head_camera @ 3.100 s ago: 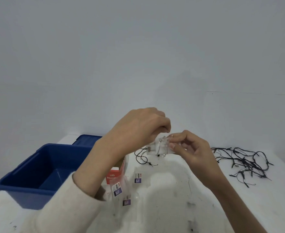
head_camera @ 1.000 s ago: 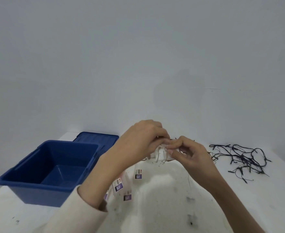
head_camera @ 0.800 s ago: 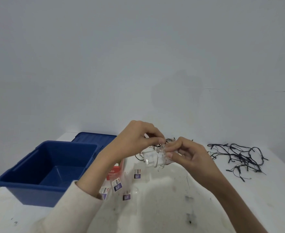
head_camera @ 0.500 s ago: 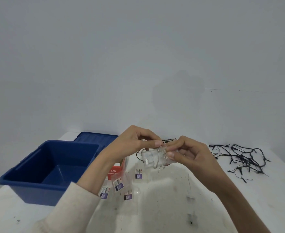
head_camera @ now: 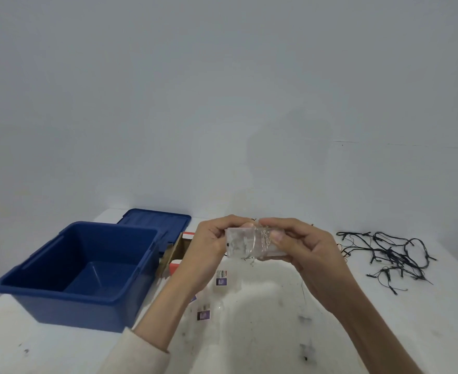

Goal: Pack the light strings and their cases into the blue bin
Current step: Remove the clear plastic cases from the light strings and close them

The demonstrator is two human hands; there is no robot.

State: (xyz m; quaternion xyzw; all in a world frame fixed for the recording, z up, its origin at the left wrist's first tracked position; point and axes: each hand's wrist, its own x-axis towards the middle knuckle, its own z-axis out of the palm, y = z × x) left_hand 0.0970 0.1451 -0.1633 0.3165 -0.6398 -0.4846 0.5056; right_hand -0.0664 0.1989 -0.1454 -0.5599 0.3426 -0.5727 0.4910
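Both hands hold one clear plastic case (head_camera: 245,245) with thin silvery wire wound round it, above the table's middle. My left hand (head_camera: 209,245) grips its left end and my right hand (head_camera: 300,247) pinches its right end with thumb and fingers. The open blue bin (head_camera: 76,268) stands at the left and looks empty. A black light string (head_camera: 390,252) lies tangled on the table at the right. Several small clear cases with purple labels (head_camera: 221,280) lie on the table under my hands.
The blue lid (head_camera: 155,221) lies flat behind the bin. A red and white cardboard box (head_camera: 176,255) with an open flap stands between the bin and my left arm. The white table (head_camera: 249,333) is scuffed with dark marks near its front. A plain wall rises behind.
My left hand has shifted from pinching the top of the case to gripping its left end. The case now lies level between both hands, slightly higher than before.
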